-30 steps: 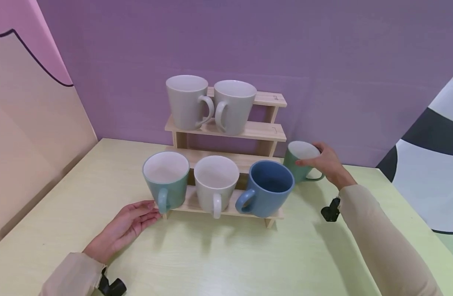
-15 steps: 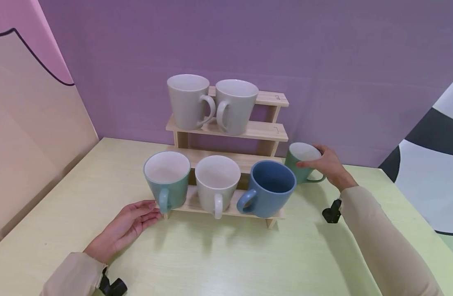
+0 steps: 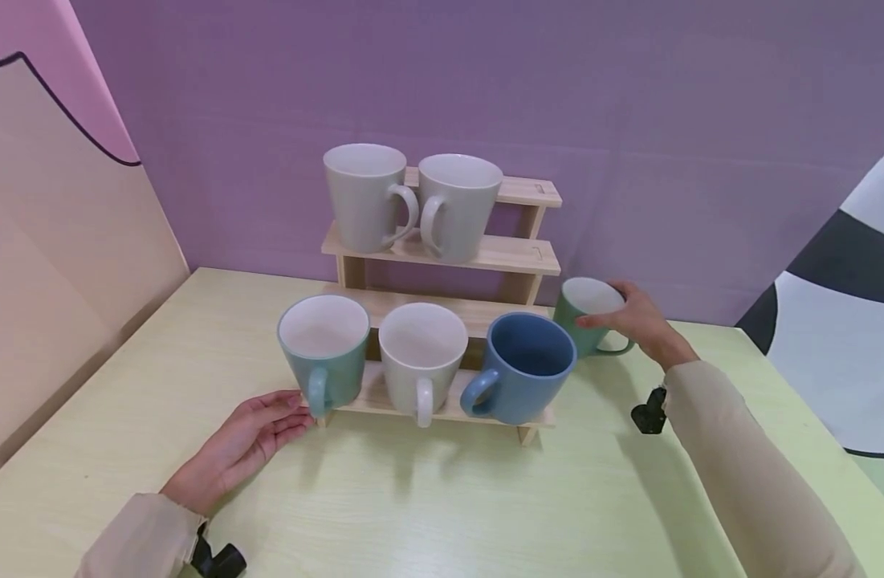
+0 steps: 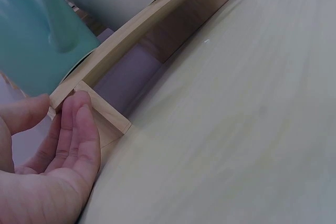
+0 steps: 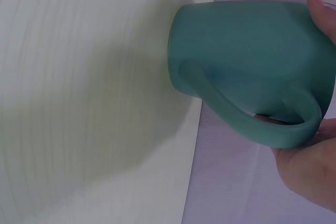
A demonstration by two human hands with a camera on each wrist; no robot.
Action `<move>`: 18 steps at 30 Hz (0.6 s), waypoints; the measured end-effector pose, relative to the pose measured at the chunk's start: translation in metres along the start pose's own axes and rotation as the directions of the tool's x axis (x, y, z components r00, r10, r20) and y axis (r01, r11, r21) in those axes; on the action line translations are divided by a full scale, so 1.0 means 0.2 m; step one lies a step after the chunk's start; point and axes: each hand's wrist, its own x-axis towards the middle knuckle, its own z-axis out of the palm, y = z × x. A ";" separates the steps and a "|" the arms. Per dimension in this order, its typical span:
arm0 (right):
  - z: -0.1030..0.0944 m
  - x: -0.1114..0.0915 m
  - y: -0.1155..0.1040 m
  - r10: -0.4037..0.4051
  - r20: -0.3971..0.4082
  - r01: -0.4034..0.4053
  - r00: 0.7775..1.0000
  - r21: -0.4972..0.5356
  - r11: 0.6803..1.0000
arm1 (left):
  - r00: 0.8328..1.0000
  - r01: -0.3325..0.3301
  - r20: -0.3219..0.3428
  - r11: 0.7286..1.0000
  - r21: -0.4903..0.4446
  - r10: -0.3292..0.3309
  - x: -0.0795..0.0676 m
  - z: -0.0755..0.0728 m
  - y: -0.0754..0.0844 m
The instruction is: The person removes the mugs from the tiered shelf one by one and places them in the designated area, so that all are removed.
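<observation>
A green mug (image 3: 572, 325) with a white inside is held by my right hand (image 3: 635, 319), thumb on the near side of its rim and fingers at the back. In the right wrist view the mug's handle (image 5: 252, 127) faces the camera. My left hand (image 3: 250, 437) holds the front left corner of a stepped wooden rack (image 3: 391, 409). In the left wrist view the thumb (image 4: 31, 113) is at the board's end and the fingers reach under it. A teal mug (image 3: 329, 373), a white mug (image 3: 420, 353) and a blue mug (image 3: 531, 377) stand on the lowest step.
Two light grey mugs (image 3: 365, 201) stand side by side higher on the rack. A purple wall (image 3: 629, 144) rises behind the pale wooden table (image 3: 427, 514). The held mug is near the table's back edge, right of the rack.
Both hands and the mugs stay practically where they were. Only a slight shift of the head view shows.
</observation>
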 end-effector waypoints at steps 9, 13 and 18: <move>-0.03 -0.02 -0.03 0.010 0.070 -0.007 0.997 -0.038 0.999 | 1.000 0.001 0.002 1.000 -0.005 -0.001 0.00 0.00 0.00; -0.06 -0.03 -0.05 0.006 0.081 -0.003 0.997 -0.031 1.000 | 1.000 0.001 -0.008 1.000 -0.007 -0.001 0.00 0.01 -0.01; -0.10 -0.04 -0.09 -0.004 0.078 0.008 0.997 -0.048 0.999 | 1.000 -0.005 -0.011 1.000 -0.003 0.005 0.00 0.00 -0.01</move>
